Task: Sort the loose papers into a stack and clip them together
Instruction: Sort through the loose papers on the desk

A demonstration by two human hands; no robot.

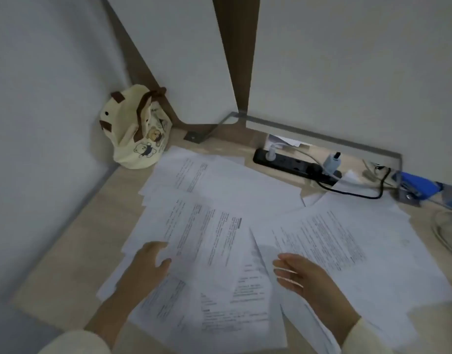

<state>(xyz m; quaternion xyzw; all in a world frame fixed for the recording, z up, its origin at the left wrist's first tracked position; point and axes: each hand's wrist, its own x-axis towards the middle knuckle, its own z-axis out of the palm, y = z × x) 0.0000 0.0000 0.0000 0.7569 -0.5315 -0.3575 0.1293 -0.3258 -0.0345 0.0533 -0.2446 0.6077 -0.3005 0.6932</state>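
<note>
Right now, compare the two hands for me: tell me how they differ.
The left hand grips the edge of a printed sheet, fingers curled; the right hand holds nothing, fingers straight and spread. The left hand's fingers are partly hidden by that sheet; the right hand's all show. Both come from pale sleeves and are over the loose papers.
</note>
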